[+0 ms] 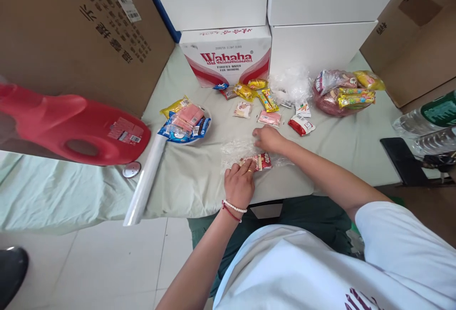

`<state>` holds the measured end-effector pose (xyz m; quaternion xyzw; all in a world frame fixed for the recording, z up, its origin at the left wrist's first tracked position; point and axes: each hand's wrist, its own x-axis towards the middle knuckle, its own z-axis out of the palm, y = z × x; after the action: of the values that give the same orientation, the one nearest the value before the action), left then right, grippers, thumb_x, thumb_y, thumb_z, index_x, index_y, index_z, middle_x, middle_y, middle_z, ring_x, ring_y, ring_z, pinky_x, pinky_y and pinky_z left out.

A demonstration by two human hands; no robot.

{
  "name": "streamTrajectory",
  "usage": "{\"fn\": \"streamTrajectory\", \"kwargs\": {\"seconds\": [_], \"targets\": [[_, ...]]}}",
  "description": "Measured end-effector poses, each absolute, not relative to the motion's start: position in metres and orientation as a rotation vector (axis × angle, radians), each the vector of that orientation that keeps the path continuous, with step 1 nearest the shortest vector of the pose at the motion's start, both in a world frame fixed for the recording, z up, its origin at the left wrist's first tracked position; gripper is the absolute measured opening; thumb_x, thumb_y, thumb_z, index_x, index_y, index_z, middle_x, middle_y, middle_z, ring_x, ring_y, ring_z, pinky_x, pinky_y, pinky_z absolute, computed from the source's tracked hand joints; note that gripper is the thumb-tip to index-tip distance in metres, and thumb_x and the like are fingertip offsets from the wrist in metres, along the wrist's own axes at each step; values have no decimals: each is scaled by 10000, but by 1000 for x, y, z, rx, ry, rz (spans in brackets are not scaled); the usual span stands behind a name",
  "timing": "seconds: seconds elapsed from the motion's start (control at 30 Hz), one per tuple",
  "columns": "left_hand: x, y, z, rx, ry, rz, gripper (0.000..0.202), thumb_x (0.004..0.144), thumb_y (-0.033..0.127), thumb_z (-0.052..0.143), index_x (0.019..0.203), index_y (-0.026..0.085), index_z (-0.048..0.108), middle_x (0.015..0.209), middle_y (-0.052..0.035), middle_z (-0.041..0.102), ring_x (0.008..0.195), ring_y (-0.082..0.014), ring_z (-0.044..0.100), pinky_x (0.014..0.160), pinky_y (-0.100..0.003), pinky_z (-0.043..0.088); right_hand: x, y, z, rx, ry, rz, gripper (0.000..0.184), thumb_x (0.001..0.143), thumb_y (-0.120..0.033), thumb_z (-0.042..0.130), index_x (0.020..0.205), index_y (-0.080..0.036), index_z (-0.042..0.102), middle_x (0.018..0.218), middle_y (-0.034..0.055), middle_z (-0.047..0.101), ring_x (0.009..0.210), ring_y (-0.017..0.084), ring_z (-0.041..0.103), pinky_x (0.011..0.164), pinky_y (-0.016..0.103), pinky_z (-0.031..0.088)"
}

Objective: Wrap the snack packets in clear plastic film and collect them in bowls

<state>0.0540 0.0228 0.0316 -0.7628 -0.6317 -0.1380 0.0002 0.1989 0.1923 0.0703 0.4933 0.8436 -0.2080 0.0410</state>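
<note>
Near the table's front edge lies a sheet of clear plastic film [231,150], with a red printed snack packet [262,161] on it. My left hand [239,184] rests on the packet's left part, its fingers stretched out and pressing down. Just beyond the packet, my right hand [270,139] is closed at the film's far edge, fingers curled. Its fingertips are partly hidden. A pink packet [270,118] sits just beyond the right hand, with a red-and-white packet [301,125] to its right and a small pale packet [242,109] to its left.
At the left stand a bowl of snacks [209,122], a film roll [145,181] and a large red jug [78,129]. Several snacks lie before the Wahaha box [228,58]. To the right are a pinkish snack-filled bowl [326,105], a black phone [402,160] and water bottles [413,122].
</note>
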Motion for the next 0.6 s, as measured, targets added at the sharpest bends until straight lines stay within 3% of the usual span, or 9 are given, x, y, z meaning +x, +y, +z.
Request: {"fn": "streamTrajectory", "kwargs": {"seconds": [0.1, 0.23, 0.37, 0.43, 0.53, 0.6], "targets": [[55, 22, 27, -2378, -1976, -475, 428, 951, 133, 530, 1310, 285, 707, 1389, -15, 706, 932, -268, 614, 751, -438, 433, 203, 178, 79, 1333, 2689, -851, 275, 997, -200, 573, 1209, -181, 747, 1117, 72, 769, 1001, 202, 678, 856, 261, 448], [47, 25, 15, -2402, -2048, -689, 387, 916, 99, 521, 1171, 257, 766, 1257, -52, 768, 919, -257, 657, 768, -423, 481, 221, 136, 76, 848, 2890, -766, 385, 1032, -231, 544, 1402, -230, 650, 1104, 81, 754, 990, 221, 650, 803, 278, 446], [26, 24, 3, -2487, -2124, -1357, 327, 917, 142, 490, 1037, 240, 778, 1133, -56, 791, 1033, -211, 713, 921, -378, 553, 232, 103, 58, 819, 2892, -478, 482, 1062, -171, 435, 1531, -236, 528, 1108, 127, 698, 1051, 265, 577, 754, 312, 445], [14, 22, 0, -2147, -2296, -1696, 288, 947, 222, 482, 1039, 229, 755, 1165, -65, 773, 1118, -210, 702, 1012, -387, 537, 232, 96, 52, 815, 2899, -417, 517, 1053, -132, 417, 1545, -258, 512, 1104, 123, 682, 1078, 272, 553, 803, 337, 457], [-4, 25, 1, -1481, -2594, -1619, 387, 1023, 347, 361, 1126, 184, 697, 1228, -132, 727, 1221, -253, 642, 1115, -480, 457, 229, 93, 49, 842, 2907, -370, 539, 1045, -116, 415, 1551, -276, 506, 1107, 123, 674, 1090, 275, 541, 868, 370, 462], [-11, 32, 3, -1428, -2670, -1413, 457, 1049, 375, 274, 1141, 172, 673, 1250, -169, 700, 1294, -285, 584, 1167, -547, 377, 226, 92, 51, 868, 2894, -361, 542, 1044, -117, 416, 1550, -287, 508, 1117, 128, 674, 1105, 276, 540, 891, 379, 462]]}}
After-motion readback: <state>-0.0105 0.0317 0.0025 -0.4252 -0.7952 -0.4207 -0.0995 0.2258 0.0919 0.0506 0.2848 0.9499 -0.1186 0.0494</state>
